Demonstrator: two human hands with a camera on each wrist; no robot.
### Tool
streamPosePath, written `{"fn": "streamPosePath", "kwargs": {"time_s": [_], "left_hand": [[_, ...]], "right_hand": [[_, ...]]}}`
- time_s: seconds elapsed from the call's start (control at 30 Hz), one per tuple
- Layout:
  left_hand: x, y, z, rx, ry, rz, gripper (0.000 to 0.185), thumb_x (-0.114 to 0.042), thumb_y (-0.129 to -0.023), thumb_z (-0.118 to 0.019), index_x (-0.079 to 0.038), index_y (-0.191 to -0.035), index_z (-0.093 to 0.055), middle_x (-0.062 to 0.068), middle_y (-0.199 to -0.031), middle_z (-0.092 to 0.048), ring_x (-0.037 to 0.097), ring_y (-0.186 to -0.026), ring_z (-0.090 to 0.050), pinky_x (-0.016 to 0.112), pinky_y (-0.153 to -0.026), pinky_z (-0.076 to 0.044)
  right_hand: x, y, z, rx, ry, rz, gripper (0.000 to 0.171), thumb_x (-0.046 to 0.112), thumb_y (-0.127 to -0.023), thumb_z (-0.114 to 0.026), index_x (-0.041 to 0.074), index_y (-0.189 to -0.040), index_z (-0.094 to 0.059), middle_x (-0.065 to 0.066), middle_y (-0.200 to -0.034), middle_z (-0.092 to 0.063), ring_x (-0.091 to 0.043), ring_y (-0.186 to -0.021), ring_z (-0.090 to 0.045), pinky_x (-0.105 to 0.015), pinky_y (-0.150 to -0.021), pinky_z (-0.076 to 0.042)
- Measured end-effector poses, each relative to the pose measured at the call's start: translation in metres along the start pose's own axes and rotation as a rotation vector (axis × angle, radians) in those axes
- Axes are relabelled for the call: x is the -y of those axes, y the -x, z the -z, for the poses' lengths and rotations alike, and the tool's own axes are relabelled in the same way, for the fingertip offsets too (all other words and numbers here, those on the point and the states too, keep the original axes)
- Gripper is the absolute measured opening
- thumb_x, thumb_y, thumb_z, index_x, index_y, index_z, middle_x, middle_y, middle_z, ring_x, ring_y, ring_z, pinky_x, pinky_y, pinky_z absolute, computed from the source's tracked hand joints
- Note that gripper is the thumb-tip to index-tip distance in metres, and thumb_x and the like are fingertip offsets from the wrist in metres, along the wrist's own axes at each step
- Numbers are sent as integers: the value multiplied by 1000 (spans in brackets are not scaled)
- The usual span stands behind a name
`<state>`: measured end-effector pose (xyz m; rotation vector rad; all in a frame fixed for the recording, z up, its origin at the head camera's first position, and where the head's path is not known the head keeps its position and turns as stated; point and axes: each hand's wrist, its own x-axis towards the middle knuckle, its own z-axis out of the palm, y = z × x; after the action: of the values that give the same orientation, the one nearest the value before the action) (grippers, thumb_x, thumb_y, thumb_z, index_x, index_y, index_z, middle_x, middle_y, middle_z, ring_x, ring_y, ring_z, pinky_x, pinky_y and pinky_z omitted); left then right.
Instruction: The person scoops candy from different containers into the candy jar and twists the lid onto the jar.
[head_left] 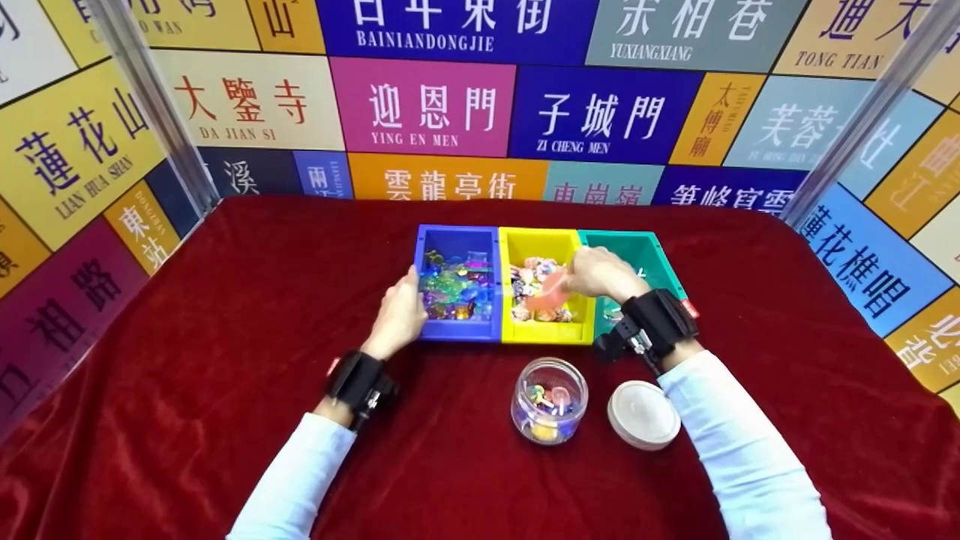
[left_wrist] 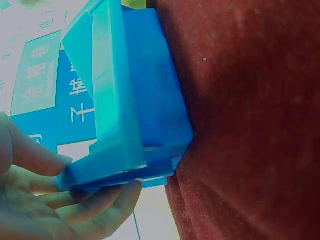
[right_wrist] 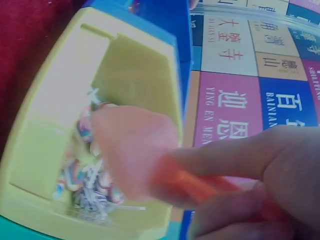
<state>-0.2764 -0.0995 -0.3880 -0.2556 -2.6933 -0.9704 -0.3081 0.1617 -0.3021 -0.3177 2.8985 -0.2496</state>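
A translucent orange scoop (right_wrist: 135, 155), smooth plastic with a rounded bowl, hangs over the yellow bin (head_left: 546, 281), the middle of three square bins at 12 o'clock on the red velvet counter (head_left: 225, 300). The right hand (head_left: 600, 274) has its grip pinched on the scoop's handle. Striped wrapped candies (right_wrist: 82, 175) fill the bin's bottom. The left hand (head_left: 397, 315) clasps the blue bin (head_left: 457, 281) at its 9 o'clock wall, thumb and fingers pressing its edge. A clear round jar (head_left: 549, 400) sits at 6 o'clock, with its white lid (head_left: 643, 414) beside it.
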Motion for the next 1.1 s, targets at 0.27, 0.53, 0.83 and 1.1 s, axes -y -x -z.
{"fn": "streamPosePath", "kwargs": {"time_s": [0.27, 0.53, 0.83, 1.1], "left_hand": [[0, 1, 0, 11, -5, 7, 50, 8, -81, -43, 16, -129, -31, 30, -118, -50, 40, -103, -52, 43, -89, -42], [-1, 1, 1, -4, -10, 2, 51, 9, -80, -44, 16, -129, -32, 30, -117, -50, 40, -102, -52, 44, -88, -43], [-2, 0, 2, 4, -13, 7, 51, 8, -80, -45, 16, -129, -32, 29, -116, -51, 39, -103, -52, 43, -90, -42], [-2, 1, 2, 16, -12, 25, 50, 7, -82, -44, 16, -129, -31, 30, -118, -50, 40, -104, -51, 44, -90, -41]], "right_hand": [[0, -6, -8, 72, -12, 28, 31, 20, -81, -58, 11, -54, -45, 3, -51, -29, -13, -48, -33, -21, -44, -24], [2, -14, -23, -43, 8, 34, 23, 14, -79, -53, 5, -59, -47, -9, -61, -46, -22, -57, -43, -27, -49, -36], [3, -22, -31, -90, 87, 57, 15, 8, -78, -51, -4, -71, -57, -20, -79, -58, -26, -64, -50, -38, -59, -47], [6, -24, -34, -83, 94, 46, 16, 7, -80, -52, -7, -79, -60, -17, -76, -56, -26, -65, -50, -36, -60, -48]]}}
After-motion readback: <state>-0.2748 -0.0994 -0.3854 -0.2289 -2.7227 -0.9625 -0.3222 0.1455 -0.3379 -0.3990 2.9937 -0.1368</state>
